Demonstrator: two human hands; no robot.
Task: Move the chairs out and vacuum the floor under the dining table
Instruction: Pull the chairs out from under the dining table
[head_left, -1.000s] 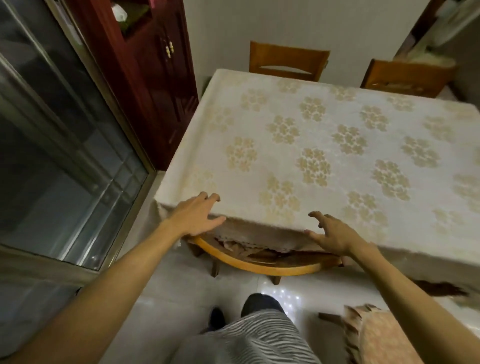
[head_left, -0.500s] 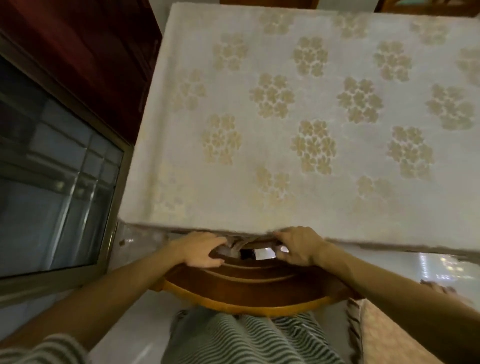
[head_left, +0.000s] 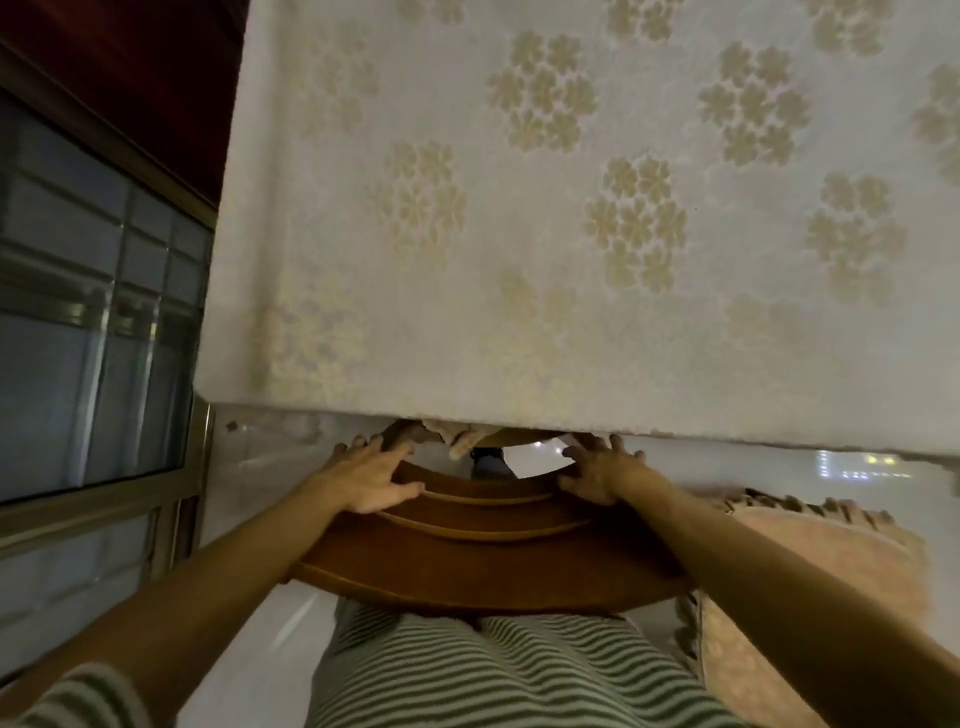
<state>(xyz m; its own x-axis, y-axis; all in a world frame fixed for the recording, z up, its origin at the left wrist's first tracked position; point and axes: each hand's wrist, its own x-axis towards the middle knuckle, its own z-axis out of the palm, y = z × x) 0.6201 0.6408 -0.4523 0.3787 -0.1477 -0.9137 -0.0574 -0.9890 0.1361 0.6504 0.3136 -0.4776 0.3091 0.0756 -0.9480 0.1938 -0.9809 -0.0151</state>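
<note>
Most of the view is filled by the dining table (head_left: 571, 234), its pale cloth with gold flower clusters hanging over the near edge. Left of it run a glazed sliding door (head_left: 93, 322) and the corner of a dark red cabinet (head_left: 171, 78), which leave only a narrow strip of glossy floor (head_left: 249, 519) on that side, so any chair here probably has to come straight back toward the person.

One chair (head_left: 483, 566) stands at the near edge, its curved wooden back against the person's striped clothing (head_left: 493, 675) and its seat hidden under the cloth. A second chair with a fringed pink cushion (head_left: 810, 561) stands just beside it on the right.

The left hand (head_left: 371, 480) and the right hand (head_left: 597, 475) each grip an outer end of the upper slats, fingers hooked over the far side and thumbs on the near side. The wide hold looks meant to drag the chair out square without twisting it. A dark shoe (head_left: 488, 460) shows through the gap between the slats and the table edge.

Half a second ago the hands were closer together near the middle of the back. A second ago they hovered open at the table edge and the far chairs were in view.
</note>
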